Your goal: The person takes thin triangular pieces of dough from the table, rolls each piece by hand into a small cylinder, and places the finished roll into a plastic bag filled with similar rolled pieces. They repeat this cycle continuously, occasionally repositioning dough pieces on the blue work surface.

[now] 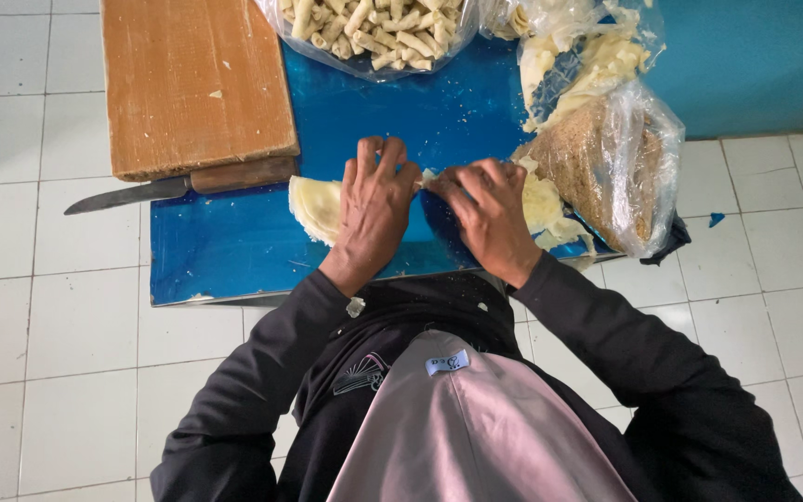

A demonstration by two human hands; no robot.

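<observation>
My left hand point(375, 206) and my right hand point(488, 216) meet over a low blue table point(234, 246), fingers pinched on a small piece of pale dough wrapper with filling point(429, 178) held between them. A flat pale wrapper point(313, 206) lies on the table partly under my left hand. More pale wrappers point(543, 206) sit just right of my right hand.
A wooden cutting board point(195, 84) lies at the table's back left with a knife point(141, 192) along its near edge. A clear bag of finished rolls point(378, 33) stands at the back. Plastic bags of wrappers point(587, 56) and brown crumbs point(597, 172) stand at the right. White tiled floor surrounds the table.
</observation>
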